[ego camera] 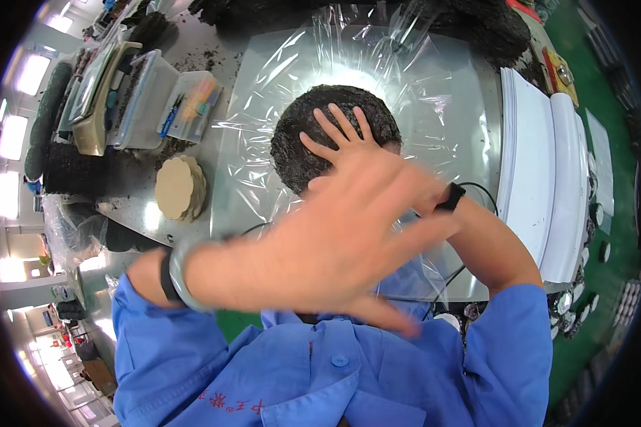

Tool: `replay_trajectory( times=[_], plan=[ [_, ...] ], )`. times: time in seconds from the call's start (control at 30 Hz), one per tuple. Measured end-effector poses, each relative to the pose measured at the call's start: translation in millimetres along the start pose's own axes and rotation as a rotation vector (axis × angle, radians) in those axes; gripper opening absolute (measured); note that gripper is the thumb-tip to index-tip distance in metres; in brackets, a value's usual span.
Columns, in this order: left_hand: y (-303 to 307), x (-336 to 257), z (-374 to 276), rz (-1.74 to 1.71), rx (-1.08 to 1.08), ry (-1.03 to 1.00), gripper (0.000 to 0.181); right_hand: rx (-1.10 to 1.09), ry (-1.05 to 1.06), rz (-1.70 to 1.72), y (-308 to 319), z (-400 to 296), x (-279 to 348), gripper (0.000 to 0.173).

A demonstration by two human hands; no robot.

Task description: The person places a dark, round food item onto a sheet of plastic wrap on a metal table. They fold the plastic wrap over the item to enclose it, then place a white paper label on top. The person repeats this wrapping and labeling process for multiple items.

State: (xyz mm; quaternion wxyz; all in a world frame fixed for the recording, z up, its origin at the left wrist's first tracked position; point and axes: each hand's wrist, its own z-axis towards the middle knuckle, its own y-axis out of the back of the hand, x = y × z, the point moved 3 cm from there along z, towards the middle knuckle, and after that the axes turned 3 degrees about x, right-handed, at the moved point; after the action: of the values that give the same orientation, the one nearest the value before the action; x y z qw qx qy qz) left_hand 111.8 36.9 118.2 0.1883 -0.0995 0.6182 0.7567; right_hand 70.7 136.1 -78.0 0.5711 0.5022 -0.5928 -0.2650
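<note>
A round, dark, rough cake of what looks like seaweed (294, 136) lies on clear plastic film (427, 107), over a glowing pale panel (470, 139). My right hand (350, 141), with a black band at its wrist, rests on the cake with its fingers spread. Closer to the camera, my blurred left hand (320, 240) reaches across from the left, above the right forearm. Its thumb and fingers are apart, and nothing shows in it. A pale bangle (184, 272) and a black band circle that wrist. The left hand covers part of the film and panel.
To the left are a stack of beige scalloped pieces (176, 187) and clear plastic boxes (152, 101) with small tools. White paper sheets (526, 181) lie along the right edge. Dark seaweed-like heaps (475, 32) sit at the back. A thin black cable (478, 185) passes near my right forearm.
</note>
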Motion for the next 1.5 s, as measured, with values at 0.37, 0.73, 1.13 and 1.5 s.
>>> replay_trajectory(
  times=[0.37, 0.73, 1.13, 1.5],
  plan=[
    [-81, -12, -72, -0.140, -0.165, -0.012, 0.013, 0.055, -0.044, -0.096, -1, -6, -2, 0.095],
    [-37, 264, -194, -1.064, -0.686, 1.335, 0.055, -0.002, 0.009, -0.104, 2, -5, 6, 0.092],
    [-25, 170, -196, -0.707, -0.021, 0.987, 0.064, -0.129, 0.004, -0.118, 0, -10, 5, 0.089],
    [-105, 127, -118, -0.056, -0.346, 0.435, 0.114, -0.140, -0.001, -0.169, 0, -11, 1, 0.090]
  ],
)
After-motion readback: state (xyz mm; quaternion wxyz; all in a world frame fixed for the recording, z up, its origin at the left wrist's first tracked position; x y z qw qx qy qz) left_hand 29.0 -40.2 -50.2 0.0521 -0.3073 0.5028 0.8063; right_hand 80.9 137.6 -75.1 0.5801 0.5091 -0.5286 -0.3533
